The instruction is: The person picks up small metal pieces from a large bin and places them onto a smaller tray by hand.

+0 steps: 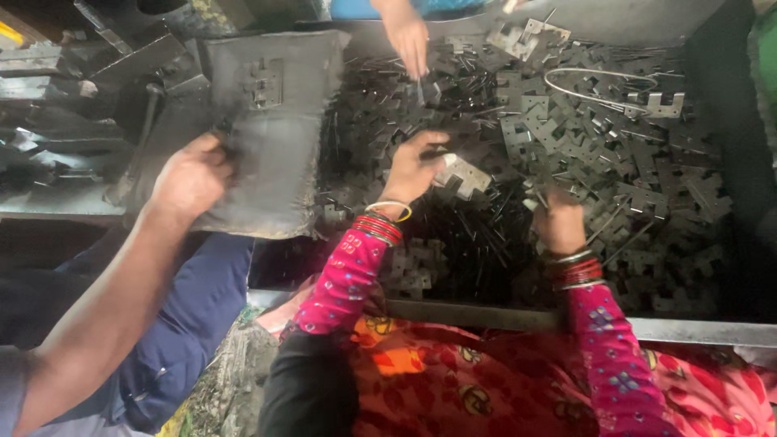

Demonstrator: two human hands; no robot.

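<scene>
**Head view: two hands among the hinge plates**

Head camera shows the left hand (417,166) pinching one pale hinge plate (463,176) between closed fingers, above the tray (518,317). The right hand (558,222) is curled into the heap of plates (615,154); what it grips I cannot tell. Most plates lie unsorted. Room is tight: a co-worker's hand (193,180) on a dark block (271,129) on the left, another hand (407,36) opposite.

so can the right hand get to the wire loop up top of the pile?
Probably yes. The right hand rests on the heap of metal plates, and the wire loop lies exposed on top, further away. Nothing covers it; another person's hand is off to the left.
</scene>
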